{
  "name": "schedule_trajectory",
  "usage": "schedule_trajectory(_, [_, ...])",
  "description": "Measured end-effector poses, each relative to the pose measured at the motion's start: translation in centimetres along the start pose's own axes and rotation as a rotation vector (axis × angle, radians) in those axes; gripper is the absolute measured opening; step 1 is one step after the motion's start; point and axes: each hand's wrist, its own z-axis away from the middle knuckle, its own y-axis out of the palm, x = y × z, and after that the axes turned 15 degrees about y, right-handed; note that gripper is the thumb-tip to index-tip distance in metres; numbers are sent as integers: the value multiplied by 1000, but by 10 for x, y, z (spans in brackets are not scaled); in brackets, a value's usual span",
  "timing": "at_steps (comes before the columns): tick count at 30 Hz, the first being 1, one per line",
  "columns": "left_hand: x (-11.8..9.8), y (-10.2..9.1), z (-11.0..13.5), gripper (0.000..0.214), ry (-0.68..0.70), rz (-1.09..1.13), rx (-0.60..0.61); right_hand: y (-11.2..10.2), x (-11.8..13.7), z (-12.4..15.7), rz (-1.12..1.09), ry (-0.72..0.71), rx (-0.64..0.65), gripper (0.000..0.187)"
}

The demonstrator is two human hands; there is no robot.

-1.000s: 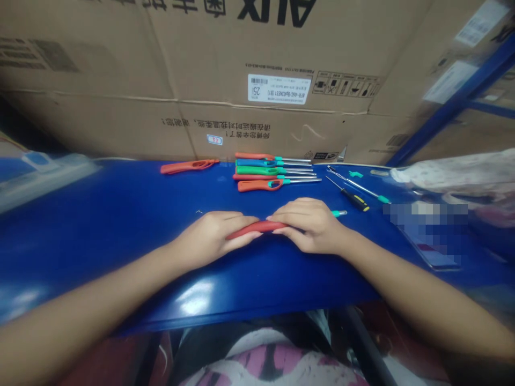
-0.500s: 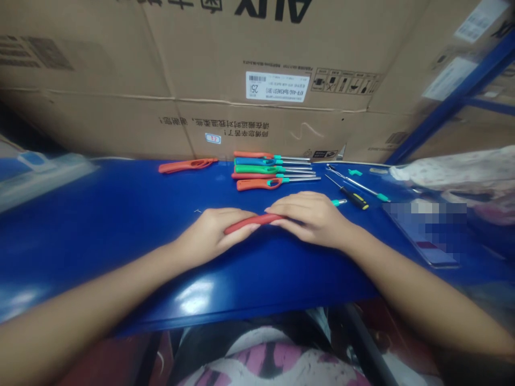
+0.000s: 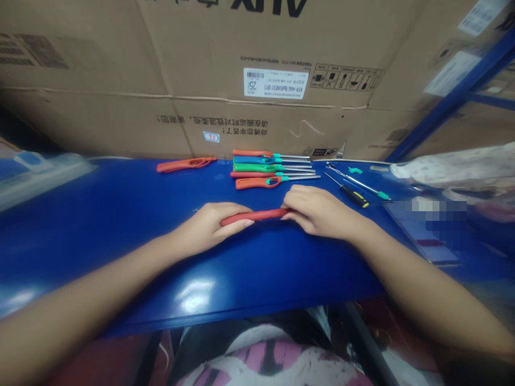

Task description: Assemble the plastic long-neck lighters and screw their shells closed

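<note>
A red lighter (image 3: 263, 215), of the long-reach kind, is held edge-up between my two hands above the blue table (image 3: 257, 268). My left hand (image 3: 213, 222) is closed round its left end, thumb along the near side. At the other end my right hand (image 3: 317, 212) pinches it with fingers and thumb, hiding whatever is beyond. Behind my hands lies a row of several long-reach lighters with metal tubes, among them a green lighter (image 3: 251, 168) and a nearer orange lighter (image 3: 253, 183). Left of the row is an orange lighter casing (image 3: 186, 164) with no tube.
A yellow-black screwdriver (image 3: 354, 197), a metal tube with teal end (image 3: 362, 183) and a small teal part (image 3: 354, 170) lie beyond my right hand. A phone (image 3: 436, 244) is at the right, a clear plastic container (image 3: 48, 179) at far left. Cardboard boxes (image 3: 120, 64) wall the back.
My hands have moved slightly apart, showing more of the red lighter between them. My right hand shifted right, and the teal-and-metal tip once visible past it no longer shows.
</note>
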Motion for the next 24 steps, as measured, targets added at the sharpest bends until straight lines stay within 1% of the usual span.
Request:
schedule_trajectory(4, [0, -1, -1, 39, 2, -42, -17, -3, -10, 0, -2, 48, -13, 17])
schedule_trajectory(6, [-1, -2, -1, 38, 1, -81, -64, -4, -20, 1, 76, 102, -38, 30])
schedule_trajectory(8, [-2, -4, -1, 37, -27, -114, -126, -5, -32, 2, 206, 190, -61, 45])
schedule_trajectory(9, [-2, -5, -1, 37, -52, -123, -161, -5, -39, 3, 269, 234, -71, 47])
schedule_trajectory(10, [-2, -6, 0, 37, -82, -129, -196, -5, -46, 3, 320, 273, -78, 46])
schedule_trajectory(12, [-2, -7, 0, 38, -137, -129, -260, -4, -57, 4, 371, 317, -89, 36])
schedule_trajectory(14, [-1, -7, 0, 36, -174, -121, -300, -3, -64, 3, 344, 309, -96, 21])
schedule_trajectory(16, [-1, -7, 0, 35, -191, -114, -313, -3, -67, 1, 284, 277, -106, 12])
schedule_trajectory(20, [0, -7, 0, 37, -195, -108, -315, -5, -62, -1, 161, 192, -131, 11])
schedule_trajectory(24, [-1, -6, 0, 37, -193, -77, -334, -4, -53, -2, 91, 117, -142, 13])
